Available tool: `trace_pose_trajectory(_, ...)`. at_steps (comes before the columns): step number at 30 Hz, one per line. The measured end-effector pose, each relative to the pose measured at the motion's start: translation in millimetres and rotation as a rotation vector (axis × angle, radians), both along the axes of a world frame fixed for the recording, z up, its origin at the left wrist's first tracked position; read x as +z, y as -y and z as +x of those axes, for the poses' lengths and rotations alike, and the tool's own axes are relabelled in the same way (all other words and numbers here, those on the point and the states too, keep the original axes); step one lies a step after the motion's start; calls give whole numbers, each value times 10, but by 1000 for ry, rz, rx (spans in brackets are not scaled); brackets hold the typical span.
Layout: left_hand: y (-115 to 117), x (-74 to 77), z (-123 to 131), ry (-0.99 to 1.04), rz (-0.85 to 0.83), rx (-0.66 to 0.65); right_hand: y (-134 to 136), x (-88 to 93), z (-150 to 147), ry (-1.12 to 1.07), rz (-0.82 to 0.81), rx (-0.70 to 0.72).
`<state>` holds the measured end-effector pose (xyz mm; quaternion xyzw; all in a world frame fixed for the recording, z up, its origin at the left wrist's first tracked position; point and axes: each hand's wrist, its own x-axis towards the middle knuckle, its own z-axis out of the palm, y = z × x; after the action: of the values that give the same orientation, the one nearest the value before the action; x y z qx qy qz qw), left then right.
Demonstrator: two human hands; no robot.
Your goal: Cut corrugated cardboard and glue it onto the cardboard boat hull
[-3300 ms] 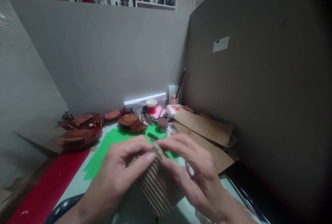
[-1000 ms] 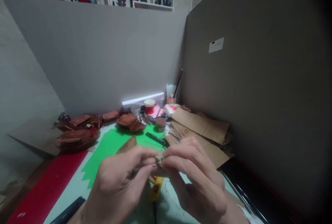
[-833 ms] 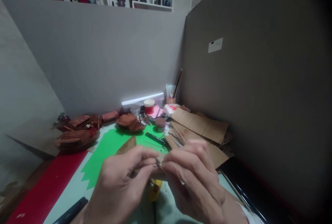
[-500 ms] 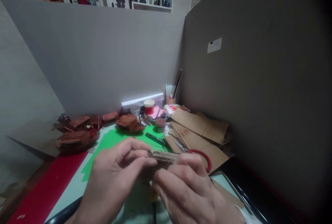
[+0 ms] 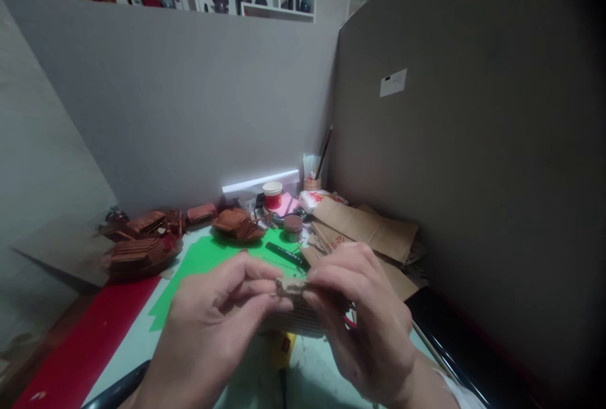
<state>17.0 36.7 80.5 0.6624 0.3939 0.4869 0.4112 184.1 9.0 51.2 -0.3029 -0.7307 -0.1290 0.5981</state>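
Corrugated cardboard piece [image 5: 293, 319] sits raised above the desk [image 5: 137, 339], pinched at its top edge between both hands. The left hand [image 5: 213, 327] closes its fingers [image 5: 253, 284] and thumb on the left end. The right hand [image 5: 367, 324] curls its fingers [image 5: 334, 275] over the right end, nipping the same edge. Just below the fingers lies a yellow tool [image 5: 283, 347]. Beyond them are a green paper sheet [image 5: 201, 260] and a black marker [image 5: 284, 253], and flat brown cardboard sheets [image 5: 367, 226] lie farther off to their right.
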Motion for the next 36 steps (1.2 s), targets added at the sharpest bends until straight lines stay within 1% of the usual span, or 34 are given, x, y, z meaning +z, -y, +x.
trace_pose_trajectory(2,-7,-17,-1,13,39,-27,-4,2,15,11,-68,5)
trace_pose_trajectory(4,-25,-32,-6,38,71,-46,-5,5,22,21,-90,7)
trace_pose_trajectory(9,-46,-61,14,47,189,-138,15,12,-1,6,11,-23)
trace_pose_trajectory(13,-13,-86,40,73,281,-45,59,52,-28,43,-10,-29)
trace_pose_trajectory(14,-8,-89,36,62,289,-45,67,65,-29,35,-36,-14)
trace_pose_trajectory(17,-16,-83,10,1,262,-134,63,88,-6,-59,-186,40)
trace_pose_trajectory(19,-32,-67,-5,-4,203,-165,31,86,33,-149,-278,47)
trace_pose_trajectory(21,-52,-48,-11,31,120,-165,-16,78,84,-251,-360,29)
trace_pose_trajectory(23,-78,-31,-13,70,31,-181,-63,73,137,-364,-488,37)
trace_pose_trajectory(24,-94,-24,-15,83,-4,-198,-84,71,160,-411,-571,67)
trace_pose_trajectory(26,-131,-11,-26,104,-44,-223,-117,63,189,-447,-743,199)
trace_pose_trajectory(28,-172,0,-43,115,-48,-226,-139,44,187,-465,-891,405)
trace_pose_trajectory(30,-208,8,-60,99,-24,-207,-149,15,156,-550,-1007,605)
trace_pose_trajectory(31,-223,10,-66,72,-10,-194,-148,2,135,-605,-1056,677)
trace_pose_trajectory(33,-250,9,-71,-1,10,-170,-138,-14,99,-681,-1128,760)
trace_pose_trajectory(35,-279,6,-69,-46,-14,-174,-125,-18,91,-686,-1149,788)
trace_pose_trajectory(36,-298,6,-70,-47,-48,-197,-123,-18,102,-684,-1133,783)
